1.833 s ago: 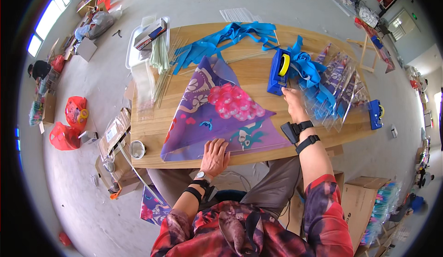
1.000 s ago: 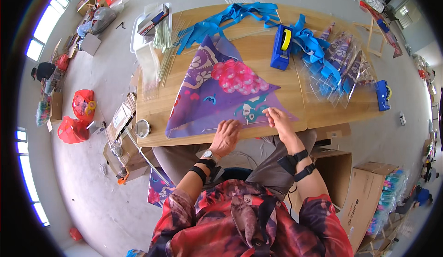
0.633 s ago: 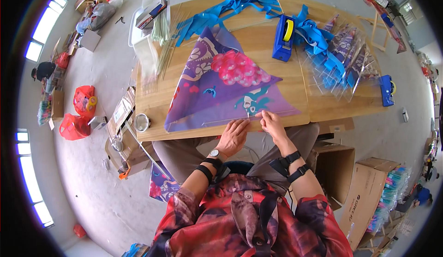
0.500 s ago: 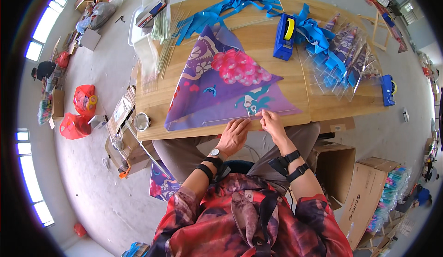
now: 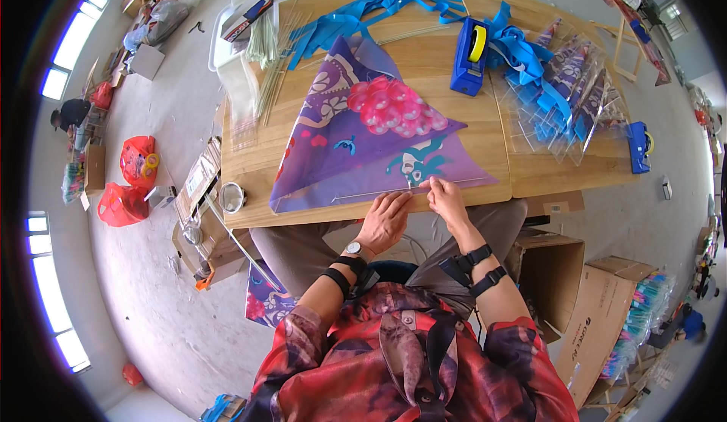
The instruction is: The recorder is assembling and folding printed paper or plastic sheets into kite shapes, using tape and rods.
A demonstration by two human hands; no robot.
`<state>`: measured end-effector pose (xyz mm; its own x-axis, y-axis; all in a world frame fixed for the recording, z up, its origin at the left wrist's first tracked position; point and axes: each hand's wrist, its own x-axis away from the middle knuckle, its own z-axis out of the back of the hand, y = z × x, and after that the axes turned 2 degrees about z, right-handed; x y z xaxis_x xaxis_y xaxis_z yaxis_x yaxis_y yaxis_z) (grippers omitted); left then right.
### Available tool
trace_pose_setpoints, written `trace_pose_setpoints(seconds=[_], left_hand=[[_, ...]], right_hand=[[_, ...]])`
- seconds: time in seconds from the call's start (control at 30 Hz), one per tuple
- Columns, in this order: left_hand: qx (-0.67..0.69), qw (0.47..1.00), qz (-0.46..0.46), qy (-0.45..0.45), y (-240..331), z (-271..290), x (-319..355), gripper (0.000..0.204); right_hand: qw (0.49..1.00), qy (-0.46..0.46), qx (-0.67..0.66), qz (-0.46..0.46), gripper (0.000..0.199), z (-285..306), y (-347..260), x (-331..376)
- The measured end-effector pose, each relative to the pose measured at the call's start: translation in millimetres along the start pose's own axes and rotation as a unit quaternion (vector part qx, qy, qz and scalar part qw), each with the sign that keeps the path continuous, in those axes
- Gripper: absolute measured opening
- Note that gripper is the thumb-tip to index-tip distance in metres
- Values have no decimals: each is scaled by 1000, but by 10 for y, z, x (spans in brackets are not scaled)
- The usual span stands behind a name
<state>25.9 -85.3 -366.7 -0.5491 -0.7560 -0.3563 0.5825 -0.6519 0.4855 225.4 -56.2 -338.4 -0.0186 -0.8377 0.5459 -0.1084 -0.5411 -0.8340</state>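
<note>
Wooden table [image 5: 469, 142] carries your purple kite [image 5: 363, 138]; both hands, left hand [image 5: 385, 221] flat and right hand [image 5: 448, 199] pinching, press its near edge, where the thin rod [image 5: 394, 193] could slip sideways

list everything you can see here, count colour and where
kite: 1, purple with pink print, flat at table centre
table: 1, wooden
tape dispensers: 2, blue, one behind the kite, one at the right edge
ribbons: a pile, blue, far side
packed kites: a stack in clear bags, right
thin rods: a bundle, pale, left
boxes: several, brown, floor right
bags: 2, red, floor left
left hand: 1, on the kite's near edge
right hand: 1, pinching the near edge
</note>
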Motion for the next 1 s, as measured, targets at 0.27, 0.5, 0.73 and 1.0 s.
trace_pose_setpoints(seconds=[0.27, 0.5, 0.73, 1.0], left_hand=[[-19, 999, 31, -19, 80, -1, -101, 58], [-30, 998, 44, -17, 105, -40, -105, 60], [-29, 998, 53, -23, 109, 12, -105, 59], [-3, 999, 37, -6, 112, -22, -152, 63]], right_hand=[[999, 4, 40, 25, 36, 38, 118, -69], [995, 11, 71, 64, 28, 72, 257, -143], [865, 117, 417, 253, 27, 64, 35, -60], [791, 82, 504, 337, 32, 107, -99, -302]])
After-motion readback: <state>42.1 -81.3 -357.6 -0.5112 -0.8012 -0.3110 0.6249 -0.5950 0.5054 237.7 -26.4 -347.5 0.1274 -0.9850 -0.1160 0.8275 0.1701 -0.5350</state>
